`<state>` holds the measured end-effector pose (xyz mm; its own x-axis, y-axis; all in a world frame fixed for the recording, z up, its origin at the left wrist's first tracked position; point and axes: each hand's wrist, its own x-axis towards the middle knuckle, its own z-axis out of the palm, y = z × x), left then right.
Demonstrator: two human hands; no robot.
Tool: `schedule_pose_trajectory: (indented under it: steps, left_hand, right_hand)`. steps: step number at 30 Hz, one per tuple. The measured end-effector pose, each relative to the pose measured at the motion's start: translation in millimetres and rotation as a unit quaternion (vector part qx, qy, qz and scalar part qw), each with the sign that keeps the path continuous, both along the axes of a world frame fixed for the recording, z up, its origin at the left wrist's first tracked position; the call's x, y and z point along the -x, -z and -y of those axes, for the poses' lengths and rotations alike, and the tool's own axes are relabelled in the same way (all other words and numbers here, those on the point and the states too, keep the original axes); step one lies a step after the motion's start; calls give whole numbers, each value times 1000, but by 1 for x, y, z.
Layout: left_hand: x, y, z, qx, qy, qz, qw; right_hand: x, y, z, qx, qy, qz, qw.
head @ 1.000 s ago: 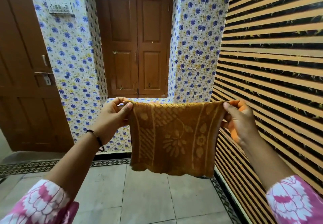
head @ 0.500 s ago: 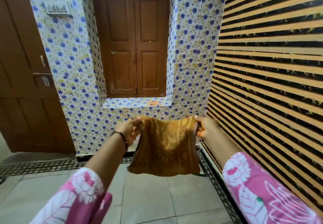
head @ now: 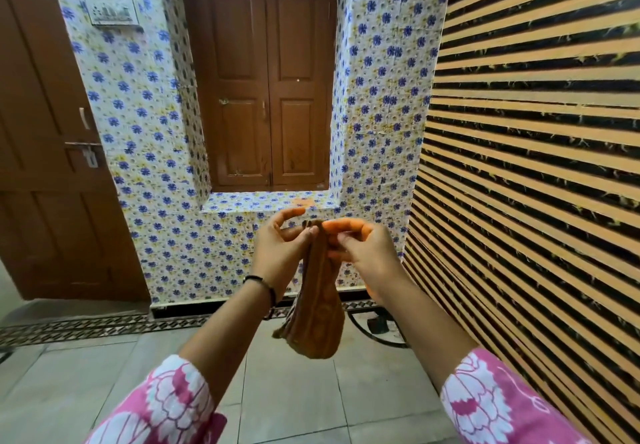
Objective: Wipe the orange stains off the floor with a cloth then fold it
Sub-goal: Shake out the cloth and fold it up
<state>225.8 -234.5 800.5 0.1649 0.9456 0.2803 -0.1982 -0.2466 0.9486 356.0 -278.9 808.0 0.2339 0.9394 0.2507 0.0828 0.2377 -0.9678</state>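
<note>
While we keep both hands raised at chest height, the scene reads like this:

Cloth: we see the cloth (head: 317,300) hanging in the air between our wrists, doubled over on itself, its top corners brought together and its lower end sagging into a rounded loop above the floor (head: 284,391).

Left hand: the left hand (head: 282,248) pinches the top edge of the cloth between thumb and fingertips, the remaining fingers curled loosely.

Right hand: the right hand (head: 360,253) pinches the same top edge from the other side, so the two hands touch or nearly touch there; its fingertips look tinted orange.

Why held this way: we judge that lifting the cloth clear of the floor lets gravity pull the layers straight, and that bringing the two corners together makes the halves lie face to face for a fold.

Step in hand: to us this looks like the folding part of the task, one fold being closed; the cloth is not yet a neat flat packet.

Floor: the grey tiles in view show no orange stain that we can make out, though a faint orange patch sits on the flowered ledge (head: 270,201) behind our hands.

Containers: we see no bucket, basin or bin; the dark round shape on the floor by the striped wall (head: 536,166) is partly hidden behind our right arm and we cannot tell what it is.
</note>
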Motion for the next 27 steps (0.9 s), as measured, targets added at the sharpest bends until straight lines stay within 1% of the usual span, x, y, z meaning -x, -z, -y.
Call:
schedule_pose_trajectory:
  steps: [1,2,3,4,5,6,7,8,11,13,16,18,20,21,23,24,26,27]
  left_hand:
    - [2,-2,1,-18,10,-8,1000]
    - [4,-5,2,-36,20,-19,999]
    - [7,-9,3,-53,25,-33,998]
    - [9,-13,2,-69,28,-46,996]
    - [12,-18,2,-82,30,-56,995]
    - [16,-21,1,-92,32,-64,993]
    - [20,-24,0,-96,34,-70,992]
    - [25,-26,-1,-99,34,-76,992]
    - [40,-26,-3,-100,26,-74,992]
    - [47,-23,-2,-81,25,-56,995]
    - [52,-25,-3,-30,61,16,998]
    - [54,-25,-5,12,76,85,993]
    - [51,-22,-4,47,96,137,985]
    - [48,-17,-2,65,113,134,982]
    - [37,-1,9,115,167,93,975]
    - [32,10,14,144,207,80,964]
    - [23,25,27,197,295,90,930]
    - [20,28,32,211,323,96,918]
  right_hand:
    - [-8,-1,-1,-34,39,82,995]
    - [-17,-2,-3,-55,61,183,980]
    - [-25,-2,-5,-53,51,266,961]
    - [-32,-4,-6,-16,12,305,952]
    - [-37,-4,-6,36,-38,306,950]
    - [-40,-4,-5,82,-84,292,949]
    - [-43,-3,-3,107,-104,265,953]
    - [-45,-3,-1,105,-99,237,961]
    - [-53,-10,3,41,-45,150,987]
    - [-53,-18,6,17,-56,84,995]
    - [-41,-30,11,-12,-88,6,996]
    - [-30,-38,15,-31,-85,-7,996]
    - [-21,-47,15,-48,-73,8,996]
    - [-17,-52,15,-51,-64,16,997]
    - [-12,-60,10,-46,-44,29,998]
    - [-11,-63,7,-35,-31,36,998]
    - [-15,-65,-4,5,6,45,999]
    - [-20,-63,-9,31,23,40,998]
